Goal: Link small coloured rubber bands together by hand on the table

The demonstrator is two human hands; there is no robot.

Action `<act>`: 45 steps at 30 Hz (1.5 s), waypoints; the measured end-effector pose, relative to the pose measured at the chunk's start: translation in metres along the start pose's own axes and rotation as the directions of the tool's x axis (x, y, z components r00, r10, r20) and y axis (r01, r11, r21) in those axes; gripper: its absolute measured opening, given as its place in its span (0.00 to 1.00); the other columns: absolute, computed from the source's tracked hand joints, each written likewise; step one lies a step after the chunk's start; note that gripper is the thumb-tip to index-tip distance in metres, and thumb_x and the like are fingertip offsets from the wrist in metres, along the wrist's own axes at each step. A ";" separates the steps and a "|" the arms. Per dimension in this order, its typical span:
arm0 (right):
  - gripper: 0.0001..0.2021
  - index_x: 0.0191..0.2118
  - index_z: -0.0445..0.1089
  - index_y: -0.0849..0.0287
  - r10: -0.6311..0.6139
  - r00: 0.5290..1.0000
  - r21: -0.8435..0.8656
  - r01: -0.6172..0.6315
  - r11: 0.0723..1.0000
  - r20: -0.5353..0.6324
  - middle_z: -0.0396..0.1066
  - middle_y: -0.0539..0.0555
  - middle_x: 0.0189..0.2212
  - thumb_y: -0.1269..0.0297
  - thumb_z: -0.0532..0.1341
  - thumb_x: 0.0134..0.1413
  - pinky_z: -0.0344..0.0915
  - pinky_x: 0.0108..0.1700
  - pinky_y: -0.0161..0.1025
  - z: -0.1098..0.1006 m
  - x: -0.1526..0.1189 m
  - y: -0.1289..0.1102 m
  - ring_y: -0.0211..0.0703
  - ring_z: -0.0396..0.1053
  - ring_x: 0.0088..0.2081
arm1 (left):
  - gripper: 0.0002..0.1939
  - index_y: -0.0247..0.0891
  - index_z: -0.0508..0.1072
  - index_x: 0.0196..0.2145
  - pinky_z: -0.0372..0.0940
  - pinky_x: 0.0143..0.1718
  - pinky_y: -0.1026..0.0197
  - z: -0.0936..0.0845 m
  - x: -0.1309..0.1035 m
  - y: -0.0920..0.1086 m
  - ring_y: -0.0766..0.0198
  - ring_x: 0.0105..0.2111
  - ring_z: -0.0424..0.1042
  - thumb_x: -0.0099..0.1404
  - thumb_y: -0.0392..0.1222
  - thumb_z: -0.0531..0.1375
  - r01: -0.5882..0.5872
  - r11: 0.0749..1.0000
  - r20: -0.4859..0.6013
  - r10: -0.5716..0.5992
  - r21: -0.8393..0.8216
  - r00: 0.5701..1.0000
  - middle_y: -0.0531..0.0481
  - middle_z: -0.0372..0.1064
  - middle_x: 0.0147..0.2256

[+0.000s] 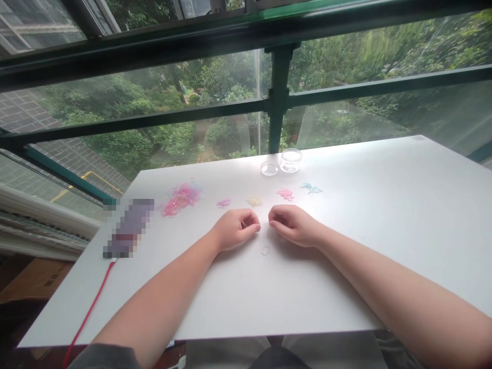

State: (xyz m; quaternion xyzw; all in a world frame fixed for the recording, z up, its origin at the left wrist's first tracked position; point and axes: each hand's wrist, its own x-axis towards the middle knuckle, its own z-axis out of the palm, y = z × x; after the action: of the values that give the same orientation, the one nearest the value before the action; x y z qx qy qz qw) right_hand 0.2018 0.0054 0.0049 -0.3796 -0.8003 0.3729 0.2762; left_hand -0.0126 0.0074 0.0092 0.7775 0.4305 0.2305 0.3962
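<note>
Across the white worktop [326, 292], I held my left hand [238, 229] and right hand [294, 225] apart, fingers curled, grip unclear. Beyond lay a mixed pile of bands [182, 198], then four smaller piles [254, 201]; nearer me, one thin ring [265, 250].

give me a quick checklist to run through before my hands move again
1. Four small colour piles kept apart: ok, purple pile, yellow pile, pink pile and blue pile have gaps between.
2. Mixed pile clear of the purple pile: ok.
3. No stray bands near you: not ok, a thin ring lies on the near side of your hands.
4. Left hand and right hand empty: cannot tell, fingers curled.
5. Red cable away from the piles: ok.
</note>
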 end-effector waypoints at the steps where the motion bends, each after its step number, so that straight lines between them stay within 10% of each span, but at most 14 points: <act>1: 0.03 0.28 0.62 0.59 0.001 1.000 -0.012 0.000 1.000 0.020 0.61 0.47 0.22 0.71 0.54 0.51 0.55 0.26 0.32 0.001 0.000 -0.002 0.33 0.56 0.23 | 0.06 0.35 0.71 0.29 0.60 0.25 0.68 0.003 0.000 0.001 0.71 0.23 0.64 0.58 0.41 0.58 -0.016 1.000 -0.005 0.016 0.022 1.000 0.52 0.69 0.25; 45: 0.06 0.22 0.54 0.58 0.068 0.995 -0.004 -0.069 0.998 -0.074 0.52 0.44 0.18 0.72 0.54 0.42 0.49 0.24 0.32 -0.013 0.001 0.006 0.32 0.51 0.21 | 0.08 0.34 0.66 0.26 0.58 0.26 0.67 -0.006 0.003 -0.005 0.70 0.24 0.61 0.57 0.42 0.58 -0.030 0.997 0.095 0.036 -0.068 0.995 0.53 0.64 0.24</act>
State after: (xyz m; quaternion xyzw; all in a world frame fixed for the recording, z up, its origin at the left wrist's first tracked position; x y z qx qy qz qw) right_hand 0.2130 0.0136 0.0077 -0.4212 -0.7773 0.3654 0.2913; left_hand -0.0175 0.0142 0.0083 0.7812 0.3902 0.2136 0.4381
